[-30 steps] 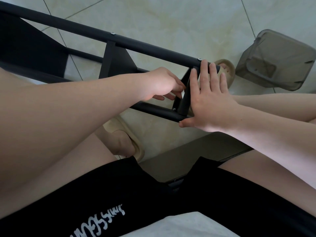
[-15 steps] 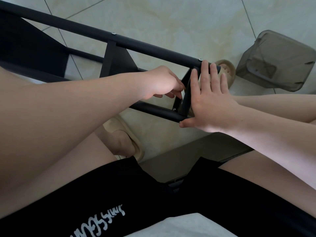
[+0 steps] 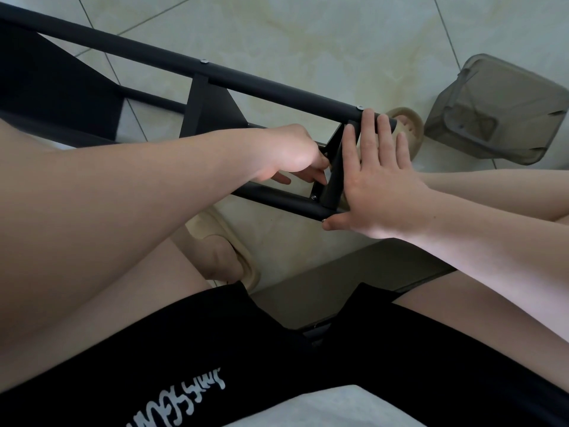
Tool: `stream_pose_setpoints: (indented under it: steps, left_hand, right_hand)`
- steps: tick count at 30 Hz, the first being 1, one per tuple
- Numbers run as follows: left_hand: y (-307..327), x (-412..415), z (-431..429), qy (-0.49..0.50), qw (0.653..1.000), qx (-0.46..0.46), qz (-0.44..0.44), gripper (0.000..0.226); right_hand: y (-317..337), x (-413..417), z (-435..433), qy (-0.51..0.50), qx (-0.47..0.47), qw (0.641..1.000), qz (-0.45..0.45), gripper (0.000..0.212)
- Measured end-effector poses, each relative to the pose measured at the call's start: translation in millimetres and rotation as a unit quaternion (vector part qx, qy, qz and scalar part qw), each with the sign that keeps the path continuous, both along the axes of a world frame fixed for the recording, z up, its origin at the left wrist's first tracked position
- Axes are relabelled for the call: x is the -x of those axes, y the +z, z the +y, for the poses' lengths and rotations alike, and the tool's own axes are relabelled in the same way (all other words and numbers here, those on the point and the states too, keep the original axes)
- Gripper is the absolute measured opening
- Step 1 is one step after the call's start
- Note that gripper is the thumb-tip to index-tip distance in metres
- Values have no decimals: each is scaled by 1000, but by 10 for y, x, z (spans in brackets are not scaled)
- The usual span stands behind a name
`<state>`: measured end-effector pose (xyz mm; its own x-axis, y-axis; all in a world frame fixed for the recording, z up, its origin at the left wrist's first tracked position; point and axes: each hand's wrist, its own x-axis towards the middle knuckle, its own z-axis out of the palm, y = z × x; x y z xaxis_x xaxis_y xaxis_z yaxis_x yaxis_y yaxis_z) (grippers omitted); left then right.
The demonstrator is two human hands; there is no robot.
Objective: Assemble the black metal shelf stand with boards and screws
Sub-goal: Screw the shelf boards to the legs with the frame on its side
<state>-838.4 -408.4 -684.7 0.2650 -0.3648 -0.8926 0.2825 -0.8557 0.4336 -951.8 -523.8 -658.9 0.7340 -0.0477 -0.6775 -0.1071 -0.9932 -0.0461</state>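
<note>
Change: hardly any; both your hands and the stand sit where they did a moment ago.
Shelf stand (image 3: 277, 84): black metal, lying on its side on the tiled floor (image 3: 308, 32) ahead of your knees, with two long tubes running from upper left to lower right.
Cross bar (image 3: 335, 167): a short black piece joining the two tubes at their right end, between your hands.
Black board (image 3: 212, 112): a dark panel set between the tubes, left of your left hand; a larger dark panel fills the frame's far left.
Screw head (image 3: 359, 107): small and silver, on the upper tube just beside your right fingertips.
Left hand (image 3: 292, 152): fingers curled down at the bracket beside the cross bar; you cannot tell from here whether they pinch anything.
Right hand (image 3: 378, 180): flat, fingers straight and close together, pressed against the cross bar, thumb touching the end of the lower tube.
Slippers (image 3: 406, 127): beige, one beyond your right hand, the other under the stand near your left leg.
Grey bin (image 3: 498, 109): translucent, tipped on its side at the right, well apart from the stand.
Black shorts (image 3: 277, 365): white lettering, at the bottom of the view.
</note>
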Motion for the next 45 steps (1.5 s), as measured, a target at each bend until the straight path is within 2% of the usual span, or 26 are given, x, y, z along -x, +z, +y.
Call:
stream_pose_setpoints:
  steps: [11,29,36,42,45]
  left_hand:
    - [23,-21,21,-53,998,-6,-29,13]
    - [-76,-77,180,-194,976,55,-81,16]
    - [-100,-60,229,-228,966,49,-110,14]
    - [-132,-21,249,-242,962,50,-112,21]
    - [-128,-20,257,-256,959,52,-110,15]
  right_hand:
    - [-8,5,-10,7,8,1000,-1,143]
    - [-31,13,-1,4,8,1000,-5,144]
    - [-50,15,-2,2,9,1000,-9,145]
    - [-53,16,-1,4,11,1000,-10,145]
    - [-50,10,-3,5,13,1000,-2,144]
